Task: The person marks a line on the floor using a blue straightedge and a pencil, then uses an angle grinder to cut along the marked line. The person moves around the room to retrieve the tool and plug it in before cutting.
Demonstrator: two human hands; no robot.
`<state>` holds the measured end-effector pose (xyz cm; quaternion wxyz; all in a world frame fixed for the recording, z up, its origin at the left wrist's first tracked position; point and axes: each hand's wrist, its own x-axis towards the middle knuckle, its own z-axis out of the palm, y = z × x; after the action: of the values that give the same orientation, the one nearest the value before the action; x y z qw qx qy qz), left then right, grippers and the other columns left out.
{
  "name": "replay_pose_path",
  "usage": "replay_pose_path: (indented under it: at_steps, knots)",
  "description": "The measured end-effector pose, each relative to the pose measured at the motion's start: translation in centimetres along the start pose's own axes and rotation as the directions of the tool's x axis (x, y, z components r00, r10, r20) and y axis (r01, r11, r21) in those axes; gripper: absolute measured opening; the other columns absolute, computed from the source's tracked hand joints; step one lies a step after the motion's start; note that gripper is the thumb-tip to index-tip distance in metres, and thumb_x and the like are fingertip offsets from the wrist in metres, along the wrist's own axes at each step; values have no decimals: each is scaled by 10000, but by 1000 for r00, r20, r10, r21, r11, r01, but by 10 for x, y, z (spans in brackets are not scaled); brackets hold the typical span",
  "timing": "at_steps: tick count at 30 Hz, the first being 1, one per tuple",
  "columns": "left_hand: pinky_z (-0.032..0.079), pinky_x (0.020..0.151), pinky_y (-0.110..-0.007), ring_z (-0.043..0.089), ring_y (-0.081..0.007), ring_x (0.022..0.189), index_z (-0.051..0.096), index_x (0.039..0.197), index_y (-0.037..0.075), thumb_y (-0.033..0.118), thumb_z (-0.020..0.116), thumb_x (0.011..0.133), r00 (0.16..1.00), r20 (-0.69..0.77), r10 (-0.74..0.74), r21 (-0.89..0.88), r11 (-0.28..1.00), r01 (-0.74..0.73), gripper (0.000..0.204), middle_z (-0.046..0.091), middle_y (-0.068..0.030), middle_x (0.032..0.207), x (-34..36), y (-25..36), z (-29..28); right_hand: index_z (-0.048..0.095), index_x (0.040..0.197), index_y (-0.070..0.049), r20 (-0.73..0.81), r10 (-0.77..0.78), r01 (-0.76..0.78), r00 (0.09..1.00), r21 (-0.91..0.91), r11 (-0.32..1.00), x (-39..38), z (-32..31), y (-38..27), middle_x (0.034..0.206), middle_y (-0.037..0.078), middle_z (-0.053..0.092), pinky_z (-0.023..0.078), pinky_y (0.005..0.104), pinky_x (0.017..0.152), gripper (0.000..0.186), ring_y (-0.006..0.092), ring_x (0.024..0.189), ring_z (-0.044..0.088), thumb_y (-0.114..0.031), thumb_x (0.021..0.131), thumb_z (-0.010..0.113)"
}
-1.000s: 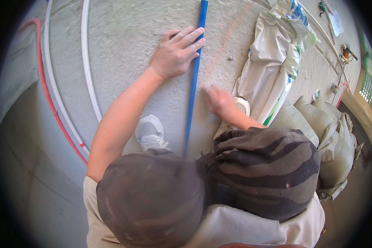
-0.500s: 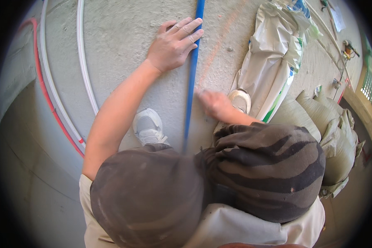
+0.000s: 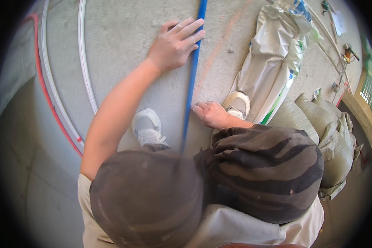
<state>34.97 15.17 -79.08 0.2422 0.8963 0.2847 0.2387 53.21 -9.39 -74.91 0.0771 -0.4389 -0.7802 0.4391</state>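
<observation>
A thin blue strip or pipe [image 3: 190,82] runs along the grey concrete floor, from the far edge toward the gap between my knees. My left hand [image 3: 173,43] rests across its far part, fingers spread and fingertips on top of the blue. Nearer to me and just right of the strip, my right hand [image 3: 213,115] is low over the floor with its fingers drawn together. Anything in those fingers is too small or hidden to make out. A faint orange line [image 3: 223,41] marks the concrete right of the strip.
White conduits [image 3: 84,62] and a red one [image 3: 39,62] curve along the left. A crumpled whitish plastic sack [image 3: 268,53] lies beside my right shoe [image 3: 237,101]. Stacked beige sacks [image 3: 330,136] stand at the right, and a power tool [image 3: 350,53] lies beyond them.
My right hand has moved down toward me and a little left, and its blur is gone. My left hand stays on the blue strip.
</observation>
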Motion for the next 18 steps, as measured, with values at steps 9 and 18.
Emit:
replay_pose_path:
  at_steps: [9, 18]
  knots:
    - [354, 1198, -455, 531, -265, 1498, 733, 1382, 121, 166, 794, 912, 998, 53, -14, -12, 1000, 14, 476, 578, -77, 1623, 8, 4, -9, 612, 988, -53, -449, 75, -206, 891, -249, 946, 55, -121, 84, 789, 163, 617, 532, 510, 628, 71, 391, 720, 659, -99, 945, 645]
    - [365, 1192, -453, 540, -269, 1490, 743, 1373, 115, 149, 802, 908, 998, 63, -17, -17, 1000, 18, 470, 585, -81, 1616, 11, 6, -12, 780, 1009, 9, -754, 318, -646, 574, -179, 742, 135, -277, 183, 948, 261, 750, 586, 502, 797, 190, 455, 880, 728, -135, 1019, 656]
